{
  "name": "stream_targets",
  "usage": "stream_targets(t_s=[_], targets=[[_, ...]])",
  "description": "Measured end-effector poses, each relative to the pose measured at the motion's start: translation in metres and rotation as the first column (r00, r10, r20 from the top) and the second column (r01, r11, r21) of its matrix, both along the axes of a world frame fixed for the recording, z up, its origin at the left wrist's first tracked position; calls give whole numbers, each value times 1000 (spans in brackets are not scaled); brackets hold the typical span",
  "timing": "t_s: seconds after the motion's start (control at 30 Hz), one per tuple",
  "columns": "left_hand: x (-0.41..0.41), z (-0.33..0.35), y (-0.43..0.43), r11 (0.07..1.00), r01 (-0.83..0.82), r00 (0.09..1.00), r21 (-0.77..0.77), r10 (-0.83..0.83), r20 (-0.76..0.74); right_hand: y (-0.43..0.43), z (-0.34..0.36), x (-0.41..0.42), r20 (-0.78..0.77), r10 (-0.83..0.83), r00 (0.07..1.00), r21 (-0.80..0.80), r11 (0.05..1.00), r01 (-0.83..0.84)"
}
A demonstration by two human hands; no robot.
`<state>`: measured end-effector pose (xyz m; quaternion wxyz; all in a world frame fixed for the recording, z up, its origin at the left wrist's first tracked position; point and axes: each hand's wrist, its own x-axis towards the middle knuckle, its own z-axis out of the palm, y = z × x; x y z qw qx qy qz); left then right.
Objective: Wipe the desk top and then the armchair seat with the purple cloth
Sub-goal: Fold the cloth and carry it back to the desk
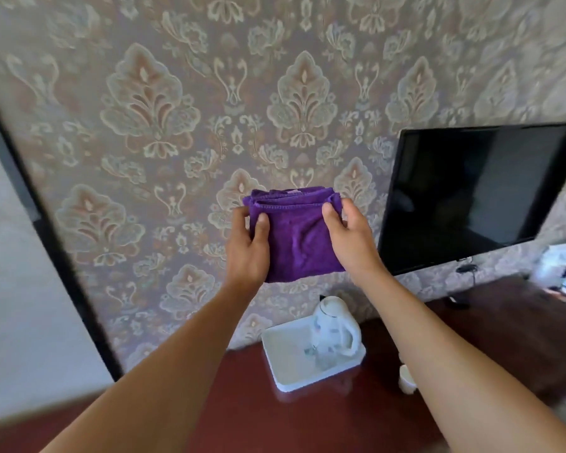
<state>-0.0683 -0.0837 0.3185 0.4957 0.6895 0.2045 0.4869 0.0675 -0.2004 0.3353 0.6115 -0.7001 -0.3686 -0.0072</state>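
Observation:
A folded purple cloth [296, 237] hangs in the air in front of the patterned wall, well above the desk. My left hand [247, 248] pinches its upper left corner and my right hand [350, 238] pinches its upper right corner, thumbs on the near face. The dark reddish-brown desk top [249, 403] lies below my forearms. No armchair is in view.
A white tray [285, 367] holding a white kettle [335, 328] stands on the desk against the wall. A small white cup [406, 379] sits partly behind my right forearm. A black TV [474, 194] is at the right, with cables and white bags [559, 266] past it.

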Motion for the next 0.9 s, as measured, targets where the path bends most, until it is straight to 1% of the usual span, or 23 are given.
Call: stream_targets(t_s=[0.13, 0.33, 0.47, 0.63, 0.73, 0.83, 0.9], targets=[[54, -36, 17, 999, 25, 999, -22, -26, -34, 6, -30, 46, 4, -48, 999, -37, 998, 48], [98, -101, 73, 996, -66, 986, -56, 57, -155, 63, -91, 90, -38, -92, 995, -171, 982, 84], [114, -150, 106, 986, -118, 967, -121, 86, -238, 103, -139, 110, -58, -100, 993, -274, 958, 81], [130, -217, 124, 960, -225, 915, -169, 149, -374, 140, -206, 138, -66, -35, 997, -424, 906, 4], [138, -259, 128, 940, -302, 856, -160, 193, -480, 152, -252, 149, -100, -2, 995, -472, 881, -45], [145, -303, 126, 925, -340, 809, -167, 197, -554, 156, -299, 156, -101, 25, 995, -512, 856, -73], [149, -332, 121, 909, -380, 754, -171, 197, -627, 156, -330, 160, -97, 37, 995, -554, 828, -84]])
